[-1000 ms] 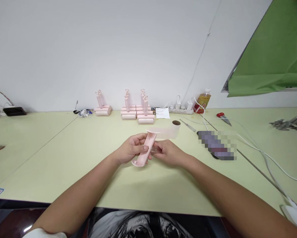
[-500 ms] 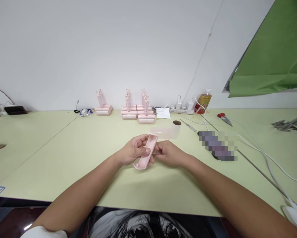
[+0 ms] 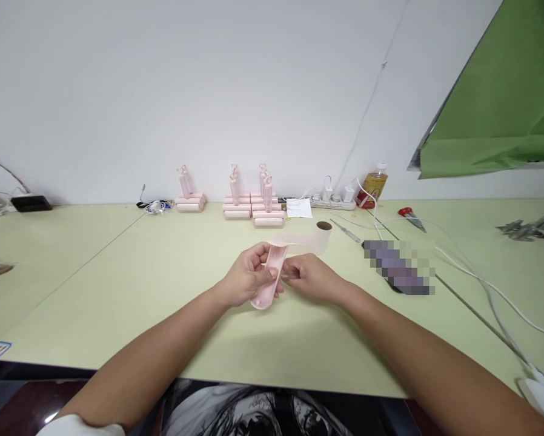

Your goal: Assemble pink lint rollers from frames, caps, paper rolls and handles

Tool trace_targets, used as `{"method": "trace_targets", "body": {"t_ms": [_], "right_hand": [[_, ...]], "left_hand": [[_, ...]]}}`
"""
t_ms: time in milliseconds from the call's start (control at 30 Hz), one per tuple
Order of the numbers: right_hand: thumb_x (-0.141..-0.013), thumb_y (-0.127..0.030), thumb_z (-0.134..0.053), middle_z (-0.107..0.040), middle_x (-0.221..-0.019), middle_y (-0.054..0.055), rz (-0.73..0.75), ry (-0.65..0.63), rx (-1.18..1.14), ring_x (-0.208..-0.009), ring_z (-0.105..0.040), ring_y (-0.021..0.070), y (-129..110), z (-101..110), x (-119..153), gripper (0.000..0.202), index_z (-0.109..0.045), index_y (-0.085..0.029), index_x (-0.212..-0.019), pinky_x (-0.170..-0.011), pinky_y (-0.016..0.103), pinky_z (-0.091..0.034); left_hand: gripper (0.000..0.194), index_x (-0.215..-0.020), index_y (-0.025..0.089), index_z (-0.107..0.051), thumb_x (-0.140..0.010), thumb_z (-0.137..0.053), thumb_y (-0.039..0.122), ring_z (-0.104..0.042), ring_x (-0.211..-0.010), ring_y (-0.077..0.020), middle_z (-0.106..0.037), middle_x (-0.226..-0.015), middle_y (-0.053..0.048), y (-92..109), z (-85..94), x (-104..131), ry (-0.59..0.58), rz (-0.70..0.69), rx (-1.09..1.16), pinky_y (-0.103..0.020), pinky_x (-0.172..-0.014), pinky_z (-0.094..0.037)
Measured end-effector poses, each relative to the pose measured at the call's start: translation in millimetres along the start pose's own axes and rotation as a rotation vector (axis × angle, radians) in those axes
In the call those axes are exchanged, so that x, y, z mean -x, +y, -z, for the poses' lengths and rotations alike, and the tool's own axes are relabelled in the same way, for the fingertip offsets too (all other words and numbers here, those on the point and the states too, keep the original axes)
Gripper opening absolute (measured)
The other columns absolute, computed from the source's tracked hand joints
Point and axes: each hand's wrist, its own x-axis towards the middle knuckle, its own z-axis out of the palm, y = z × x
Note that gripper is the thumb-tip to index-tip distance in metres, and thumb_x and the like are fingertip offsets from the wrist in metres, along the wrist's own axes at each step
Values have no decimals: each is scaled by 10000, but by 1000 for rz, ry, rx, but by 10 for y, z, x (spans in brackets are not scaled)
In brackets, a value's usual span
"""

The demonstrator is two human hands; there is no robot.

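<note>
My left hand (image 3: 248, 276) grips a pale pink half-round plastic cover (image 3: 271, 283), thumb on its hollow inner side and fingers behind it. The cover is held tilted above the table, its open side facing me. Close against its right edge, my right hand (image 3: 312, 277) is closed with the fingers curled; what they hold, if anything, is hidden. Just beyond the hands stands a white roll of sheet (image 3: 323, 240) with a brown core. A translucent strip (image 3: 299, 243) runs from it leftward behind the cover.
Several pink lint rollers (image 3: 268, 219) stand along the wall. A power strip (image 3: 333, 203) and a drink bottle (image 3: 372, 186) are at the back. To the right lie a screwdriver (image 3: 347, 231), red-handled pliers (image 3: 412, 218), a pixelated object (image 3: 397, 266) and white cables (image 3: 494, 284).
The pink cover has turned a little, so its hollow side faces me more and its lower end has swung right. My right hand has shifted slightly at the cover's edge.
</note>
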Motion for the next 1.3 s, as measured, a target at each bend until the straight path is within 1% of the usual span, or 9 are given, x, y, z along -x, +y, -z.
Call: {"method": "trace_targets", "body": {"t_ms": [267, 367, 433, 600, 800, 933, 1133, 1200, 1300], "right_hand": [[-806, -207, -526, -547, -627, -1, -60, 177, 154, -579, -480, 135, 77, 253, -24, 207, -486, -190, -603, -550, 255, -311], [-781, -142, -530, -638, -822, 71, 100, 32, 349, -794, -561, 208, -45, 238, 31, 106, -627, -180, -764, -678, 299, -382], [-761, -125, -547, -637, -1005, 113, 144, -51, 441, -959, -539, 265, -163, 134, 74, 166, -667, -182, -861, -762, 337, -396], [-759, -162, -564, -568, -1109, 157, 64, -203, 558, -986, -509, 313, -327, -124, 114, 149, -677, -172, -856, -806, 392, -389], [-832, -234, -520, -562, -1088, 166, -11, -288, 462, -1005, -522, 300, -290, -121, 106, 179, -655, -158, -920, -772, 351, -393], [-832, -258, -528, -563, -1109, 182, -43, -295, 444, -1051, -512, 324, -329, -109, 126, 182, -650, -157, -924, -775, 358, -403], [-843, -297, -520, -569, -1140, 209, -94, -313, 456, -1050, -520, 363, -360, -116, 132, 237, -648, -164, -993, -795, 409, -413], [-848, -306, -516, -554, -1182, 218, -100, -309, 456, -1060, -516, 368, -347, -108, 125, 255, -646, -164, -1015, -804, 420, -411], [-851, -301, -516, -559, -1172, 205, -110, -312, 443, -1039, -526, 347, -318, -83, 109, 250, -650, -166, -1013, -799, 408, -409]], "left_hand": [[388, -967, 151, -603, -688, -769, 363, -685, -662, -192, -618, -831, -21, 240, 237, -66, 292, -27, -199, -303, -554, -559], [353, -896, 152, -606, -688, -755, 395, -681, -690, -193, -616, -765, -7, 351, 299, -147, 394, -88, -315, -300, -581, -553], [319, -882, 158, -607, -717, -717, 409, -659, -652, -177, -627, -731, -6, 405, 309, -220, 397, -98, -456, -274, -540, -518], [194, -861, 177, -646, -829, -541, 338, -587, -587, -140, -650, -736, -10, 366, 198, -501, 157, -113, -1125, -251, -504, -419], [179, -826, 171, -674, -809, -496, 182, -605, -756, -208, -671, -815, -60, 70, 21, -962, -202, -194, -1751, -321, -652, -422], [155, -772, 160, -681, -764, -526, 160, -590, -823, -238, -644, -860, -94, -96, -11, -1135, -325, -232, -1866, -355, -692, -423], [65, -719, 157, -665, -717, -605, 182, -504, -1097, -296, -559, -1186, -127, -227, 73, -1189, -335, -350, -1813, -415, -869, -432], [63, -733, 155, -651, -725, -616, 206, -510, -1122, -282, -497, -1297, -121, -236, 112, -1207, -346, -302, -1738, -389, -883, -448], [97, -765, 156, -618, -742, -621, 250, -605, -929, -215, -460, -1345, -106, -236, 156, -1241, -347, -172, -1642, -337, -765, -492]]}}
